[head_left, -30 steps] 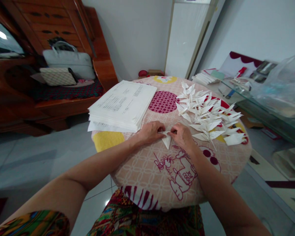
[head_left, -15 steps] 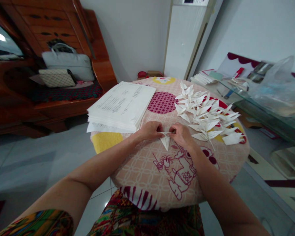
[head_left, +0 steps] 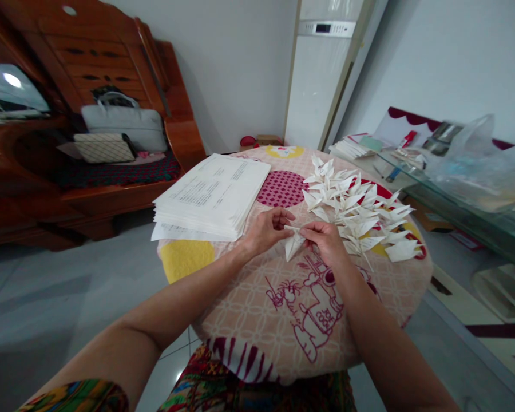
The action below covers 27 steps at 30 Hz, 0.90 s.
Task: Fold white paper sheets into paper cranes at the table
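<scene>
A small piece of folded white paper [head_left: 292, 245] is held over the cloth-covered round table [head_left: 240, 297], its pointed end toward me. My left hand [head_left: 268, 230] pinches its upper left edge between thumb and fingers. On the other side, my right hand [head_left: 324, 239] grips the paper's right part, and its fingertips partly hide the folds. Just beyond my right hand lies a heap of folded paper cranes [head_left: 347, 200], white with pointed tips. Left of my hands rests a thick stack of printed sheets [head_left: 210, 197].
A wooden bench [head_left: 129, 197] at the left bears a pale handbag [head_left: 124, 123] and a quilted pouch [head_left: 105, 147]. To the right, a glass shelf [head_left: 463, 200] carries a plastic bag [head_left: 467, 154] and papers. A tall white air conditioner [head_left: 315, 80] stands behind the table.
The folded paper has turned and tilted in my hands. My left fingers have lifted and loosened a little, and my right hand has shifted over its right side. The camera view has tilted up slightly.
</scene>
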Tool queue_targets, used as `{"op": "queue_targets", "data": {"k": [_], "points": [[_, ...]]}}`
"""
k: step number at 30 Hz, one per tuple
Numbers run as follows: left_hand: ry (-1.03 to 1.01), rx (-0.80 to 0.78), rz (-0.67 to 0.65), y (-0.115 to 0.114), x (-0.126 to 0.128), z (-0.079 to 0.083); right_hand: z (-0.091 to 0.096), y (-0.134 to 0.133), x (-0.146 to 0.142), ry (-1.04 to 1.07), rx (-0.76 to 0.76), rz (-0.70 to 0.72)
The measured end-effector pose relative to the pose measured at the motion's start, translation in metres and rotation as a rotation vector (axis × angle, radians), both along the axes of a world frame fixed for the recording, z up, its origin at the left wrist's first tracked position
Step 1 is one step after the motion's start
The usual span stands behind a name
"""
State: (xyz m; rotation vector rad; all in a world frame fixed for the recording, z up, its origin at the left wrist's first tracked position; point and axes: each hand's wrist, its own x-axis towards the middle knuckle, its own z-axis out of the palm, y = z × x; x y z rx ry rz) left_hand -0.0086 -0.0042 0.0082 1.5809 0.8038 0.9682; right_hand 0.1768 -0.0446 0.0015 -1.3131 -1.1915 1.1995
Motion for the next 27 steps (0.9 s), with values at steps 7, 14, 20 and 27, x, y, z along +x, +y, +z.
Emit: {"op": "queue_targets", "data": {"k": [7,14,20,27], "points": [[0.004,-0.108,-0.048,0.008,0.007,0.005,0.001,0.0,0.003,0.001,0.093,-0.124],[0.053,-0.112,-0.022,0.008,0.004,0.005,0.004,-0.001,-0.002,0.056,0.13,-0.14],[0.114,-0.038,-0.006,0.01,0.006,0.003,0.004,0.0,-0.006,0.069,0.108,-0.103],[0.199,0.037,0.031,0.005,0.008,0.01,0.004,0.002,-0.012,0.043,0.083,-0.061]]}}
